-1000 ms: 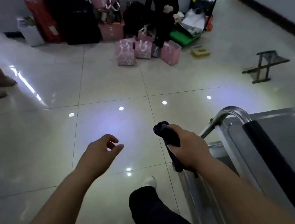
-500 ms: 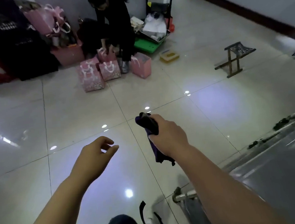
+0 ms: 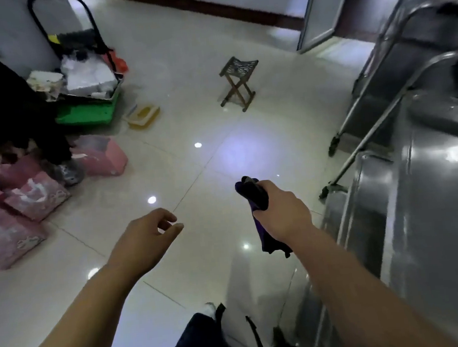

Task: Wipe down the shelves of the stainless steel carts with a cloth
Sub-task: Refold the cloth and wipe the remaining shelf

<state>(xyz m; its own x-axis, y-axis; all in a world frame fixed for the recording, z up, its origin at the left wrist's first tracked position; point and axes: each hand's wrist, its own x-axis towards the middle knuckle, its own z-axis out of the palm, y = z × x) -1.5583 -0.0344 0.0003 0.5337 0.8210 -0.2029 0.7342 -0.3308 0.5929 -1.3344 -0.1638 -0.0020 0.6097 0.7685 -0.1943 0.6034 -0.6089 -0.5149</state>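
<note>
The wiping looks to be between passes rather than under way — the cloth (image 3: 259,215), a dark purple rag, is off the metal altogether, gripped in the right hand (image 3: 284,212) at centre frame and hanging down in a loose tail over the pale tiled floor (image 3: 185,66). The stainless steel carts (image 3: 433,210) fill the right side of the frame, a broad flat shelf of the nearest one running from middle right to lower right, with slanted tubular rails and a second cart behind it toward the upper right. How much of them has been cleaned cannot be judged from here (the steel shines with ceiling reflections, but shows neither streaks nor obvious dirt), so the safest reading is that shelf surfaces remain to be wiped and the cloth must first come back onto one. The right arm reaches forward from the lower right, wrist fairly straight, fingers clenched round the bunched top of the cloth, the fist just left of the near cart's edge and not touching it. The left hand (image 3: 145,238) is held out at lower centre-left, empty — palm down, fingers loosely curled and apart, thumb and forefinger near each other but gripping nothing. Pink gift bags (image 3: 30,199) sit at far left, and a small folding stool (image 3: 239,84) stands well apart in the upper middle.
</note>
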